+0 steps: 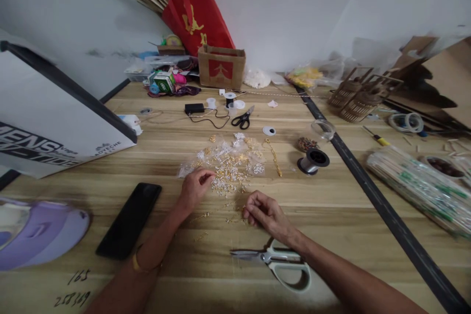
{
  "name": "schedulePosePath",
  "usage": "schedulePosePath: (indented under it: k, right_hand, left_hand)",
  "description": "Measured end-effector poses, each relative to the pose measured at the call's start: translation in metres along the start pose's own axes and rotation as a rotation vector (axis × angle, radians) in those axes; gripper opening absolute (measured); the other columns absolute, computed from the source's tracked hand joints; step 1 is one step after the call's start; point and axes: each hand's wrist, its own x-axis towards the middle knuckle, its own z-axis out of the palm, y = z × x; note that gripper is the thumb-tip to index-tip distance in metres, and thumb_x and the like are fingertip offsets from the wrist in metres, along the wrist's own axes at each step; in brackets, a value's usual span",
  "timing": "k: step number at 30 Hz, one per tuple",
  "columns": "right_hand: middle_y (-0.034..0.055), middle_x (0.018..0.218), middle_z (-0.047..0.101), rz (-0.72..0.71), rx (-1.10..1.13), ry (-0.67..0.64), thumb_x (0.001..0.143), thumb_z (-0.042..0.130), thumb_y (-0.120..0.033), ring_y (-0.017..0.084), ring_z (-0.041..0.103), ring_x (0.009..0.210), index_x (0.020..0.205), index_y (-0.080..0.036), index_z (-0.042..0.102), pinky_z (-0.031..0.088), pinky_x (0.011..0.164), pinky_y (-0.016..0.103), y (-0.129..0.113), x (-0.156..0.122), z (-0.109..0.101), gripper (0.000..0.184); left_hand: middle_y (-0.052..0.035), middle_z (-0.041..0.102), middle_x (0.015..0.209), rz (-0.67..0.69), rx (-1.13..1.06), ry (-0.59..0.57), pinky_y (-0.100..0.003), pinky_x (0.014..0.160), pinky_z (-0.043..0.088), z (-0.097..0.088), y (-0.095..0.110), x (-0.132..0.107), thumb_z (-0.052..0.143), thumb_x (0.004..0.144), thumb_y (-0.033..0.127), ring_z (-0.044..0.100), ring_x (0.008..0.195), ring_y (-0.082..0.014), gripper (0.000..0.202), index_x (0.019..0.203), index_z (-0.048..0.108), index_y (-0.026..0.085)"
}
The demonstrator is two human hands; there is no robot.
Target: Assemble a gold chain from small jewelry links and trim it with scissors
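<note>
**Head view, both hands at the heap of findings.** From my remote station I see the left hand (195, 187) at the near-left edge of a heap of small gold and silver findings (230, 167), which lies mid-surface, partly on clear plastic bags (206, 159). The right hand (263, 212) rests just nearer to the person, beside a few loose gold pieces (233, 220) scattered apart from the heap.

**Progress.** Only this handful of pieces lies separate on the wooden surface (331, 235), and the bulk is in the heap. I judge the picking-out to be at an early stage, with nearly all of it left.

**Pose.** The left forearm runs in from the lower left, with a gold bangle (142, 266) at the wrist. The hand is palm down, thumb and fingertips drawn together where they touch the heap. The right forearm enters from the lower right and passes over the handles of grey-handled scissors (283, 262), which lie flat. Its fingers are curled in and bunched at the tips, low over the surface. Whether either hand has a piece between its fingertips is too small for me to tell.

**Surroundings.** A black phone (128, 218) lies left of the left forearm. A spool of wire (312, 161) and a gold chain (274, 157) lie right of the heap, and black scissors (243, 118) lie beyond it.
</note>
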Motion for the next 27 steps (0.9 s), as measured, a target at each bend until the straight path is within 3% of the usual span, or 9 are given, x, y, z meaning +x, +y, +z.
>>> schedulePosePath:
  k: [7, 18, 27]
  right_hand:
    - [0.0007, 0.067, 0.058, 0.005, 0.053, -0.007, 0.085, 0.054, -0.048, 0.007, 0.048, 0.051, 0.079, -0.016, 0.048, 0.038, 0.047, 0.018, -0.001, 0.002, 0.001, 0.033]
    - [0.001, 0.067, 0.057, 0.031, 0.034, -0.015, 0.087, 0.051, -0.046, 0.007, 0.048, 0.052, 0.079, -0.015, 0.048, 0.037, 0.048, 0.018, -0.001, 0.003, -0.002, 0.032]
    - [0.0017, 0.068, 0.057, 0.065, 0.037, -0.011, 0.087, 0.051, -0.047, 0.007, 0.048, 0.052, 0.079, -0.015, 0.048, 0.038, 0.048, 0.018, -0.002, 0.003, -0.003, 0.033]
  left_hand:
    - [-0.004, 0.064, 0.077, 0.05, 0.097, -0.02, -0.024, 0.066, 0.045, 0.005, -0.001, 0.004, 0.056, 0.081, 0.015, 0.058, 0.072, -0.0144, 0.012, 0.081, 0.067, 0.015]
    - [-0.0037, 0.06, 0.084, 0.13, 0.186, -0.155, -0.027, 0.074, 0.044, 0.004, 0.014, 0.004, 0.058, 0.079, 0.012, 0.057, 0.08, -0.0156, 0.011, 0.078, 0.067, 0.017]
    - [-0.0022, 0.062, 0.072, -0.004, 0.074, -0.12, -0.024, 0.064, 0.044, -0.006, 0.002, 0.009, 0.058, 0.076, 0.012, 0.056, 0.066, -0.0134, 0.008, 0.072, 0.064, 0.016]
